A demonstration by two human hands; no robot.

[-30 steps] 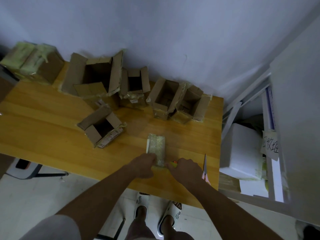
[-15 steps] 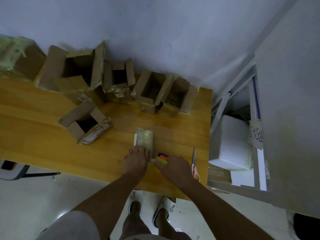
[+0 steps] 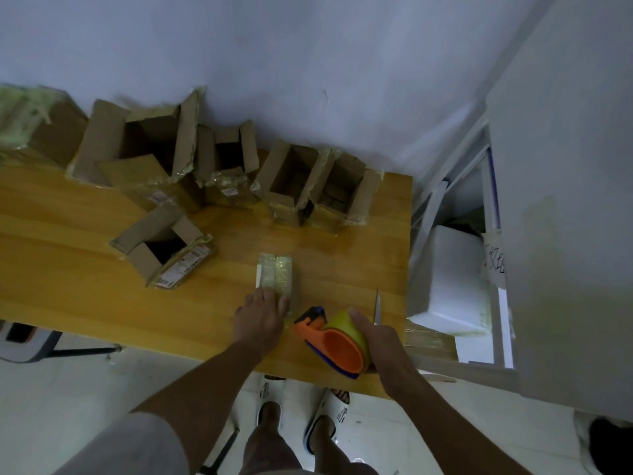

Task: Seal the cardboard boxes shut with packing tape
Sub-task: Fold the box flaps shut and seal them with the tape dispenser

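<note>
1. Head view: a small taped box (image 3: 275, 276) lies flat on the wooden table (image 3: 85, 303), near its front edge, its top glossy with tape.
2. The left hand (image 3: 261, 317) rests on the near end of this box, palm down, fingers fairly straight and pressing on it.
3. The right hand (image 3: 373, 337) grips an orange tape dispenser (image 3: 334, 341) with a yellowish roll, fingers curled round the roll. The dispenser is just right of the small box, held above the table's front edge; I cannot tell whether tape joins them.
4. Scissors (image 3: 377, 305) lie on the table just beyond the right hand, near the right edge.
5. An open box (image 3: 164, 248) with its flaps up sits left of the taped one, well apart.
6. Four more open boxes (image 3: 219, 166) stand in a row along the wall (image 3: 308, 63) at the back.
7. A taped box (image 3: 30, 125) sits at the far left.
8. White foam blocks (image 3: 448, 279) lie right of the table.
9. Below, slippered feet (image 3: 298, 416) stand on the floor.
</note>
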